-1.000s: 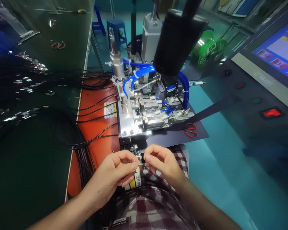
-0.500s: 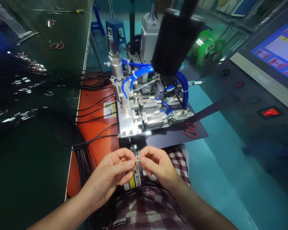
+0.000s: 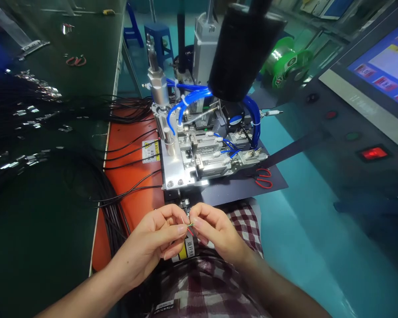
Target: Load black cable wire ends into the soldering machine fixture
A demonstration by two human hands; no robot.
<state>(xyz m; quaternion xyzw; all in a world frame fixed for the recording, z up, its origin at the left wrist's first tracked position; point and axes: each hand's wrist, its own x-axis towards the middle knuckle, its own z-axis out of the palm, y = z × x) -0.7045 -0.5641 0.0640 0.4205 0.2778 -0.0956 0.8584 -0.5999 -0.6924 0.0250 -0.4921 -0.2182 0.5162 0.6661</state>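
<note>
Thin coloured wires (image 3: 190, 229), with red, green and white strands showing, fan out between my fingertips. My left hand (image 3: 167, 229) is closed in a pinch around them near their base. The thumb and forefinger of my right hand (image 3: 210, 225) are pinched at the green strand's end, close to my left fingertips. Both hands are just in front of a metal machine (image 3: 199, 154) with blue air tubes (image 3: 199, 95). The cable the strands belong to is mostly hidden by my left hand.
Black cables (image 3: 109, 212) lie bundled on the left over an orange surface (image 3: 132, 176) and a dark green table (image 3: 46, 256). Red-handled scissors (image 3: 263, 178) rest right of the machine. A control panel (image 3: 361, 115) and a green wire spool (image 3: 281, 64) stand further right.
The strands have shifted slightly between my fingers, and the green one now spreads more openly by my right fingertips. The right hand has moved a little to the left.
</note>
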